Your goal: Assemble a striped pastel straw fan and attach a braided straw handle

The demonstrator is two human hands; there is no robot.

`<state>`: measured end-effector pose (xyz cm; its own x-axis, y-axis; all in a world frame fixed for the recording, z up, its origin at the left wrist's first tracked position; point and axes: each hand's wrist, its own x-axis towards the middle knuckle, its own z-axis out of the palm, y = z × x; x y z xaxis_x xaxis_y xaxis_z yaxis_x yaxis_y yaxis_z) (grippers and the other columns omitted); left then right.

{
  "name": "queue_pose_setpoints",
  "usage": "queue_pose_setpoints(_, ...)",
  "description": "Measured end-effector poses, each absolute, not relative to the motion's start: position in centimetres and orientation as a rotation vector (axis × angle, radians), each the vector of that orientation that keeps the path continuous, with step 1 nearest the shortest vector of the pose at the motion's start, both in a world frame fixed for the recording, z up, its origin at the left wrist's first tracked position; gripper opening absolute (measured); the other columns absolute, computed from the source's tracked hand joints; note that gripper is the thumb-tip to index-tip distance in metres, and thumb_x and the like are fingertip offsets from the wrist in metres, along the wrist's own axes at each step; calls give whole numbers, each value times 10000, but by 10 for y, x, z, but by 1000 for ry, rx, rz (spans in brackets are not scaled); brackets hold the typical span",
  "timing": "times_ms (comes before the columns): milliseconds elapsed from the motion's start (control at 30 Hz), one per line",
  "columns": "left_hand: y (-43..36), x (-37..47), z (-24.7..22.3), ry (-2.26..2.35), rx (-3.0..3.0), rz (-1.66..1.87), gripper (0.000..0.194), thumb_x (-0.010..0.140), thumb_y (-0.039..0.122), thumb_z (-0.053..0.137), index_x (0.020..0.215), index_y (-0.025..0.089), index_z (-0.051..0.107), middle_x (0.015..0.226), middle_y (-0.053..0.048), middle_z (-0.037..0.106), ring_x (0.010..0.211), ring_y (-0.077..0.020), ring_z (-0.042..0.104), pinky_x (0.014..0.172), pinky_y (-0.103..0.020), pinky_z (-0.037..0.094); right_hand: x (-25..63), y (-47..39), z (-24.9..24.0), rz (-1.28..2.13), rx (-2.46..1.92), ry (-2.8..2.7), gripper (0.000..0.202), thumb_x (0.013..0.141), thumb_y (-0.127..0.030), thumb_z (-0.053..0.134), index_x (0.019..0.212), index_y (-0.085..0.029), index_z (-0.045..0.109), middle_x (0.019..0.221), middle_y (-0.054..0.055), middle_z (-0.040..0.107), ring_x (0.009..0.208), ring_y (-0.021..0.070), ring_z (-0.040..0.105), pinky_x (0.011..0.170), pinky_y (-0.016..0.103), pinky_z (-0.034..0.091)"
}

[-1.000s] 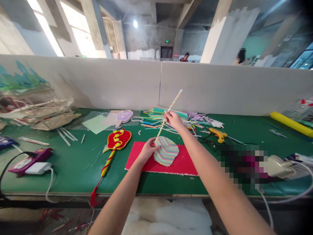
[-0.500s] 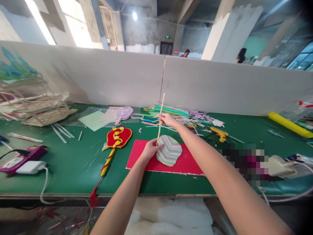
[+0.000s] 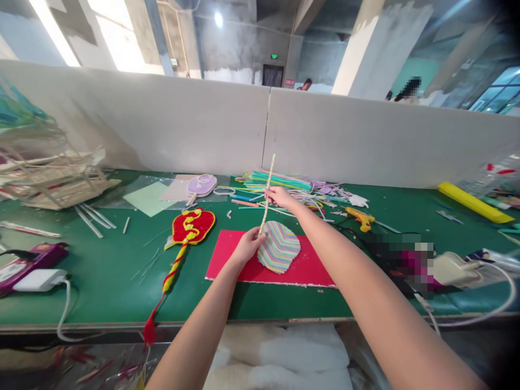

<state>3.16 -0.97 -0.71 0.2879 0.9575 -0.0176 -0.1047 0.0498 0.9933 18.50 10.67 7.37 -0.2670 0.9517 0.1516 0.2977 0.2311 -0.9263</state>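
Observation:
A thin pale stick with a spiral wrap rises at a slant between my two hands. My left hand is closed round its lower end, right beside the left edge of a round striped piece in pastel colours. Higher on the stick, my right hand pinches it with the fingertips. The striped piece has a zigzag pattern and lies over a red board; whether the stick is joined to it I cannot tell. Left of the board lies a red and yellow fan with a tasselled handle.
Behind my hands lies a pile of coloured pipe cleaners. A yellow glue gun is to the right, a purple power strip at the left. A lilac fan lies at the back. A grey partition borders the table.
The view has shifted slightly, so the table things appear a little further left. Both hands keep their hold on the stick, which leans slightly more to the right.

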Motion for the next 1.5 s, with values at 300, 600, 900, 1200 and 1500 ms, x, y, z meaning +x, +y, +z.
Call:
queue_pose_setpoints(300, -15, 32, -6, 946, 1160, 1000, 588, 676, 621, 576, 1009, 142, 649, 677, -36, 653, 640, -176, 600, 605, -273, 460, 182, 116, 75, 1073, -1128, -1736, 336, 784, -373, 609, 536, -158, 534, 370, -63, 451, 351, 57, 398, 399, 169, 318)
queue_pose_setpoints(600, -13, 33, -2, 888, 1218, 995, 495, 673, 507, 645, 1006, 142, 676, 811, -50, 692, 731, -192, 603, 678, -281, 449, 184, 111, 79, 1125, -1100, -1700, 325, 740, -403, 651, 550, -154, 567, 382, -56, 469, 356, 57, 400, 372, 162, 286)
queue_pose_setpoints(900, -16, 33, 3, 914, 1266, 1001, 418, 676, 463, 646, 929, 134, 695, 767, -32, 685, 655, -150, 566, 613, -239, 414, 214, 93, 66, 1308, -1007, -1468, 329, 688, -456, 672, 662, -132, 622, 523, -40, 519, 428, 43, 423, 370, 156, 267)
queue_pose_setpoints(1200, -14, 31, 4, 910, 1255, 992, 425, 687, 465, 642, 970, 151, 686, 790, -36, 684, 691, -158, 583, 637, -242, 424, 253, 64, 47, 1364, -919, -1118, 290, 624, -401, 729, 779, -174, 636, 613, -46, 570, 528, 64, 504, 439, 173, 339)
queue_pose_setpoints(1500, -13, 30, 7, 903, 1191, 1049, 421, 656, 455, 680, 946, 150, 689, 765, -33, 688, 695, -157, 598, 650, -242, 443, 267, 27, 45, 1318, -924, -1004, 284, 656, -407, 711, 820, -176, 683, 749, 19, 675, 651, 109, 595, 557, 206, 436)
